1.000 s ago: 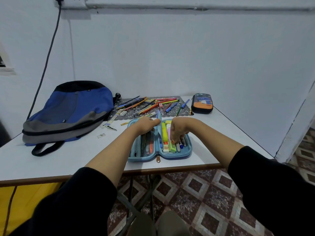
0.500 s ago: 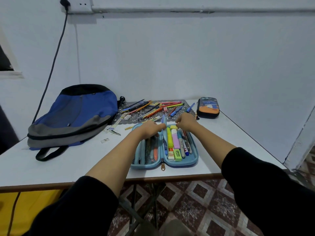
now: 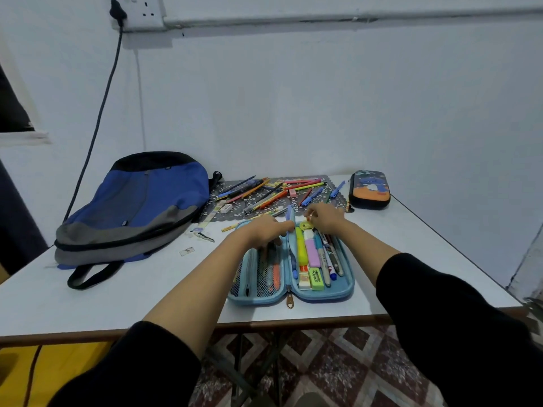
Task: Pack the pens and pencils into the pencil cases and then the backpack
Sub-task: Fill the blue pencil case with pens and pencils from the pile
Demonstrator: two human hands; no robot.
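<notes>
Far left of the open blue pencil case (image 3: 323, 298), a blue and grey backpack (image 3: 132, 201) lies flat on the white table (image 3: 117, 304), its black strap looped toward the near edge. Beyond the case, on a grey lace mat (image 3: 241, 202), loose pens and pencils (image 3: 273, 198) lie scattered in many directions, none of them in a case.

The left grip (image 3: 261, 233) sits on the far end of the case's left half, fingers curled down onto the mesh pocket, where an orange pen (image 3: 276, 277) shows through the net. I cannot tell whether it is grasping anything or only resting there.

The case lies spread flat at the table's near edge. Its right half holds a yellow highlighter (image 3: 301, 248), a pink highlighter (image 3: 311, 251), several markers side by side, and a green eraser (image 3: 316, 279) at the near end.

The right grip (image 3: 323, 218) hovers at the far end of that right half, fingers bent toward a small yellow round piece; I cannot tell whether it is pinching something.

Behind and to the right of the open case, a dark pencil case with an orange print (image 3: 368, 189) lies zipped.
</notes>
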